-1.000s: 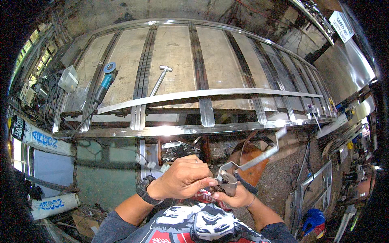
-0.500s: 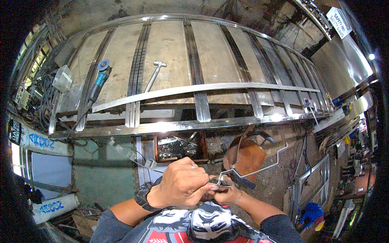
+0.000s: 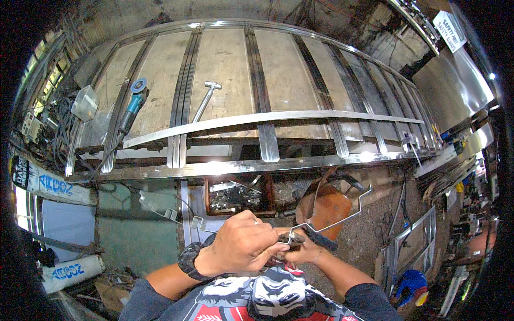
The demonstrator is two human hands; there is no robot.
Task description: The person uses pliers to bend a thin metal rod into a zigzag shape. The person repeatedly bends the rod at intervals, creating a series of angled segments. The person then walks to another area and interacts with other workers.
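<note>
Close to my chest, my left hand [image 3: 241,241], with a dark watch at the wrist, is closed round a thin bent metal strip [image 3: 342,218]. The strip's zigzag end reaches out to the right. Left of the hand, another thin bent length [image 3: 171,214] with a small loop shows; whether it is the same piece is hidden behind my fist. My right hand [image 3: 304,250] is closed beside the left, against a grey metal piece [image 3: 292,238] with a rounded end where the strip bends. Its kind is unclear and my fingers partly cover it.
A long metal frame [image 3: 260,96] with crossbars spans ahead, bearing an angle grinder [image 3: 133,107], a hammer [image 3: 205,101] and a loose flat bar [image 3: 225,124]. Below its near edge sit a box of metal scraps [image 3: 272,200] and an orange-brown seat [image 3: 332,208]. A small metal frame [image 3: 397,251] leans right.
The bent strip has turned slightly, its right end shifting left and its left-side length dropping a little. My right hand has shifted slightly, showing more of the grey piece. Both hands stay closed.
</note>
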